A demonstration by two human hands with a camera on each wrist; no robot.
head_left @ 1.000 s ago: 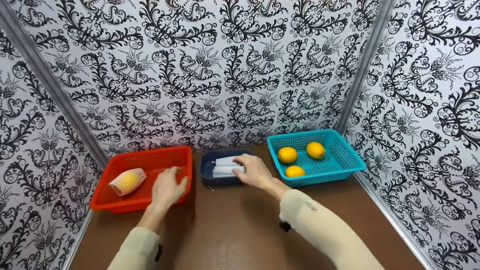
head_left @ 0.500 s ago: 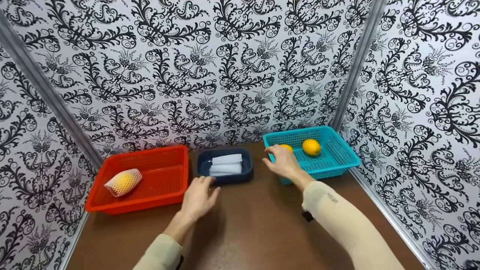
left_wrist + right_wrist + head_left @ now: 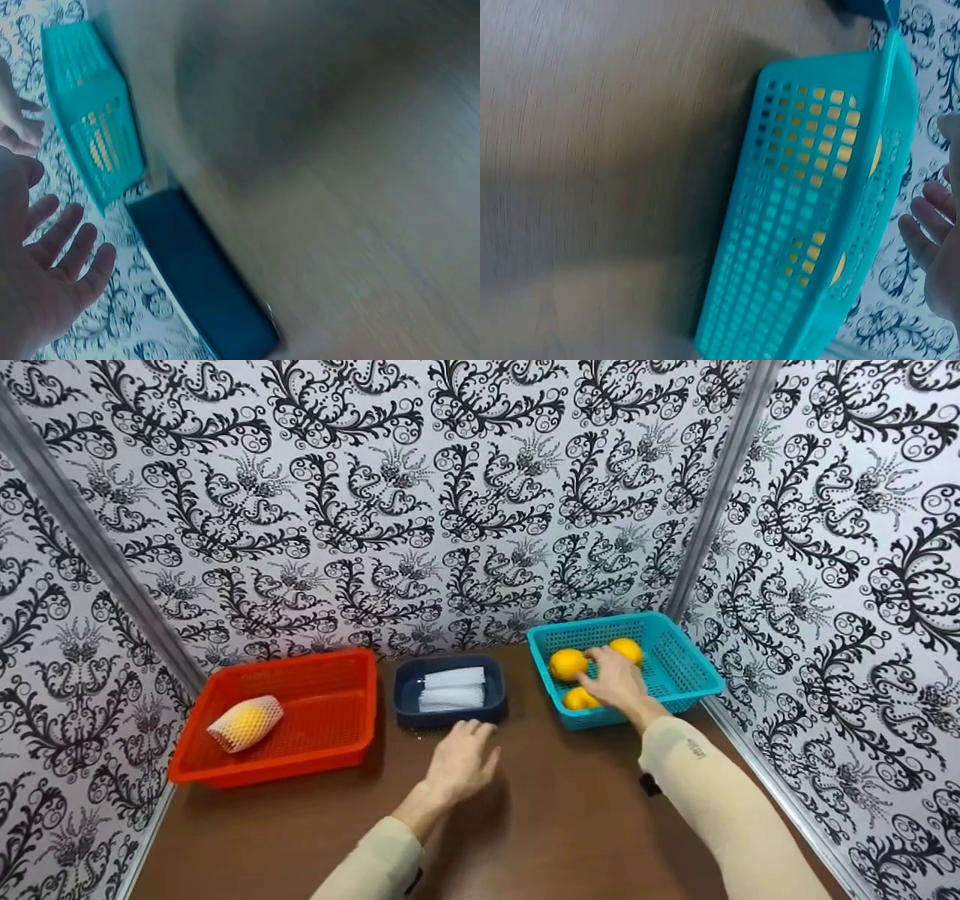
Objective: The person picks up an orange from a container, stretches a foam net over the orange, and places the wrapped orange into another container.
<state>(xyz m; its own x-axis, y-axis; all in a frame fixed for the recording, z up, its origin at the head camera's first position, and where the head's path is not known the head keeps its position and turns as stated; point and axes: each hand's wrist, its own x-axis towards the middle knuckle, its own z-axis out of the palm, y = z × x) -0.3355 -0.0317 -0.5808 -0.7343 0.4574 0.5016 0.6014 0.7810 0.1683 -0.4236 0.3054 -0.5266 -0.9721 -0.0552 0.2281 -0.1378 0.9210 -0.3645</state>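
My right hand (image 3: pixel 616 681) reaches over the turquoise basket (image 3: pixel 694 660), its fingers spread among the lemons. One lemon (image 3: pixel 568 665) sits left of the fingertips, a second lemon (image 3: pixel 626 649) is partly hidden behind the hand, and a third lemon (image 3: pixel 577 699) lies at the front. In the right wrist view the fingers (image 3: pixel 930 221) hang loosely above the basket's rim, holding nothing. My left hand (image 3: pixel 459 765) hovers over the table in front of the navy tray (image 3: pixel 405 712). Its fingers (image 3: pixel 71 259) are relaxed and apart in the left wrist view.
The navy tray holds white foam net sleeves (image 3: pixel 452 690). To the left is a red basket (image 3: pixel 330 761), with a yellow fruit in a white net sleeve (image 3: pixel 247 724) inside. Patterned walls (image 3: pixel 480 510) enclose the brown table (image 3: pixel 300 832) at the back and sides.
My right hand has moved from the navy tray rightward to over the turquoise basket. My left hand has come out from above the red basket and moved right, in front of the tray.
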